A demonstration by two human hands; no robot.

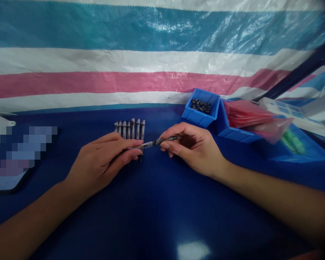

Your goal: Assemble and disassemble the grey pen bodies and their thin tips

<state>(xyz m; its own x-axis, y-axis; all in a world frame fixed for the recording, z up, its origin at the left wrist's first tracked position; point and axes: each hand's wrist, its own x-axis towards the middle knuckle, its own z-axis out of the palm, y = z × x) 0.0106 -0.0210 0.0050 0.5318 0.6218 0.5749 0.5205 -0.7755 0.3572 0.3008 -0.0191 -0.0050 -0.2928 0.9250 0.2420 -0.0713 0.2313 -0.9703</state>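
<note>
So: one slim pen [151, 143] held between both hands, roughly centre of the blue table [162, 216], lying nearly level with its tip end tilted slightly up toward 3 o'clock. Barrel looks clear/grey, the front section darker, with a thin metallic tip. Left hand [103, 162] is closed around the barrel end, fingers wrapped over it; right hand [192, 146] pinches the dark tip section between thumb and fingertips.

Hard to read: the back half of the pen is buried under the left fingers, so its full length is not visible. Whether the tip section is seated or loose, cannot tell.

At 12 o'clock from the hands, a row of finished-looking pens [130, 129] lies side by side on the table, about seven; the lower ends are covered by the left hand and the held pen.

At 2 o'clock: a small blue bin [199, 115] with a pile of small dark parts [202, 105], too small to count. Beside it, a second blue bin [230, 131] holds a pink plastic bag [249, 115]. Further toward 3 o'clock, blurred green items [294, 141] on a blue tray, count unclear.

At 9 o'clock, a phone [8, 180], screen pixelated, cut off by the frame edge.

Striped tarp [151, 54] backs the table.
</note>
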